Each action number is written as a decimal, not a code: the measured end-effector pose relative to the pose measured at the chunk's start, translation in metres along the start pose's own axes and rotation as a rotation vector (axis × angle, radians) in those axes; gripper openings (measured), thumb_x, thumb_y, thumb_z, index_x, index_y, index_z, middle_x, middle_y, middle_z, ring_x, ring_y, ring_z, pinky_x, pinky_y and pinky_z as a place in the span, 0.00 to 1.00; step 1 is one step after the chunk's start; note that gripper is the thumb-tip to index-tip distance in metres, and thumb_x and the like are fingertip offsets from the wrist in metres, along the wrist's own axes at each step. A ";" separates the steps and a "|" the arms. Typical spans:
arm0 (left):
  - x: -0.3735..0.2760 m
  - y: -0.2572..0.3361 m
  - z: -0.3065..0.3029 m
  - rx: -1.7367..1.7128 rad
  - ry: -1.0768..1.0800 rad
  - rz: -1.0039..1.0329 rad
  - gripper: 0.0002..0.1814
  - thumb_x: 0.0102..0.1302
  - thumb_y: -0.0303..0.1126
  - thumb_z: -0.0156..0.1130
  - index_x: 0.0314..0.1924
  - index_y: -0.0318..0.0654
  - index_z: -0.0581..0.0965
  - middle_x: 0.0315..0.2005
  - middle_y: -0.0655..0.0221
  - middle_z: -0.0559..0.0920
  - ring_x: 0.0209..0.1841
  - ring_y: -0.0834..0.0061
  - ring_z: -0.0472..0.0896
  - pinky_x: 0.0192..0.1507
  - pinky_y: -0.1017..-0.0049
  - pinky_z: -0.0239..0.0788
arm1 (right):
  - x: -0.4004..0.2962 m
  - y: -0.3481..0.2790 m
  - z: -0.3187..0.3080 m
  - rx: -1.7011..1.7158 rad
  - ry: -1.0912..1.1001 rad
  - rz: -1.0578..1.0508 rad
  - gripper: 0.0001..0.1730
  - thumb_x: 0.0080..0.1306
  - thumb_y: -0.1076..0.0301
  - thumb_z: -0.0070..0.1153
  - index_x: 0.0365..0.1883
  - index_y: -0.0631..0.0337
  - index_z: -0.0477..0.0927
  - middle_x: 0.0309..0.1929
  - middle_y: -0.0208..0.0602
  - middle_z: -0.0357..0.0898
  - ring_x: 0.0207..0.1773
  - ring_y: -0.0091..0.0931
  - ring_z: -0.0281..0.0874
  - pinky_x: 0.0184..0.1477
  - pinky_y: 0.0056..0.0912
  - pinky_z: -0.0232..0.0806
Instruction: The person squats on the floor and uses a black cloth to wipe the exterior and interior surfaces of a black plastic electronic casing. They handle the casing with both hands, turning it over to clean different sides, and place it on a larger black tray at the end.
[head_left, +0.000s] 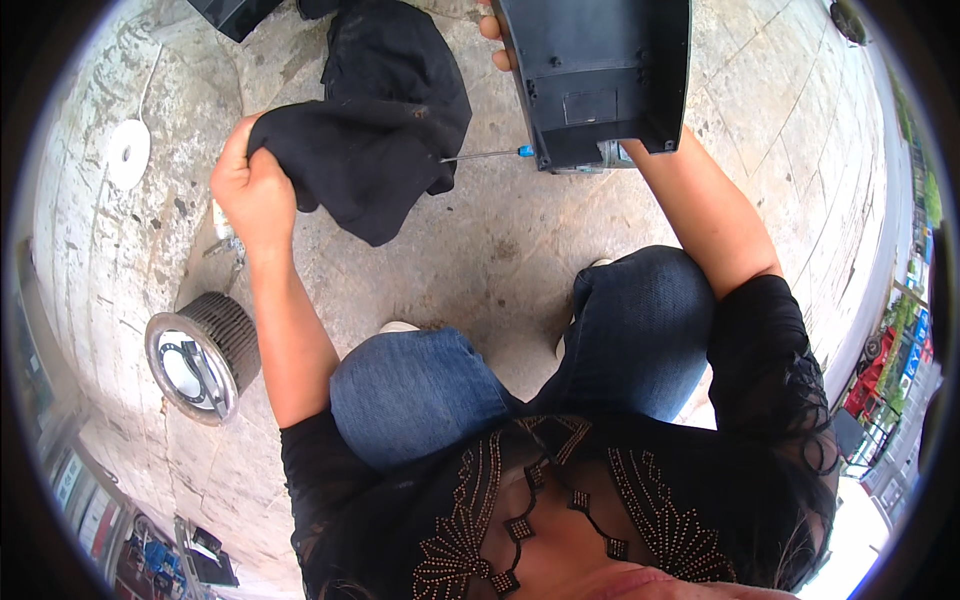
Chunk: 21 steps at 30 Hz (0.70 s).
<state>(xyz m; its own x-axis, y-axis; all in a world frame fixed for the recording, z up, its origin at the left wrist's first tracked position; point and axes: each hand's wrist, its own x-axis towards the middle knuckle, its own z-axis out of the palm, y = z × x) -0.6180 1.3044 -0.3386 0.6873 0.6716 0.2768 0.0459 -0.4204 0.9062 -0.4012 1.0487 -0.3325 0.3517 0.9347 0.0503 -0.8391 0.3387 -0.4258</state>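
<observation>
My left hand (255, 187) grips the left edge of a black cloth (367, 150), which hangs in folds over the pavement. At the top right, the fingers of my right hand (495, 41) curl round the left side of a black plastic housing (585, 82); its open inner side faces me and hides most of that hand. A thin metal rod with a blue collar (526, 151), like a screwdriver shaft, runs from the housing's lower left corner to the cloth, where its tip meets or passes behind the fabric. A clear part (615, 155) shows under the housing's lower edge.
On the pavement at left stands a ribbed metal cylinder (202, 356) with a flanged rim. A white disc (129, 154) with a cord lies above it. Another black box (236, 15) is at the top left. My bent knees (645, 322) are close below the housing.
</observation>
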 end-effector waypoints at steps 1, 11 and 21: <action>0.001 -0.004 -0.004 0.000 0.027 -0.009 0.22 0.54 0.13 0.41 0.41 0.29 0.82 0.32 0.71 0.84 0.37 0.81 0.79 0.45 0.81 0.70 | 0.000 0.001 0.002 -0.005 -0.013 -0.001 0.47 0.65 0.36 0.55 0.70 0.65 0.64 0.61 0.52 0.73 0.56 0.39 0.80 0.58 0.40 0.75; 0.024 0.000 -0.047 0.295 0.324 0.101 0.17 0.56 0.15 0.45 0.39 0.31 0.81 0.36 0.68 0.84 0.39 0.74 0.81 0.47 0.77 0.71 | 0.010 0.005 0.018 -0.200 -0.204 -0.089 0.51 0.66 0.34 0.54 0.73 0.65 0.59 0.66 0.56 0.69 0.58 0.41 0.79 0.57 0.41 0.76; 0.006 0.030 -0.011 -0.093 -0.004 0.146 0.09 0.68 0.18 0.57 0.45 0.32 0.81 0.45 0.66 0.81 0.40 0.80 0.79 0.44 0.79 0.71 | 0.010 0.014 0.025 -0.136 -0.167 -0.081 0.52 0.66 0.35 0.55 0.74 0.67 0.57 0.67 0.58 0.68 0.59 0.41 0.79 0.57 0.42 0.77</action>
<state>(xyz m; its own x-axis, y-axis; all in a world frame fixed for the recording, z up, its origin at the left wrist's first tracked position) -0.6210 1.3026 -0.3064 0.6847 0.6052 0.4062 -0.1217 -0.4545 0.8824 -0.4200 1.0658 -0.3156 0.3326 0.9137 0.2336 -0.7432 0.4065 -0.5315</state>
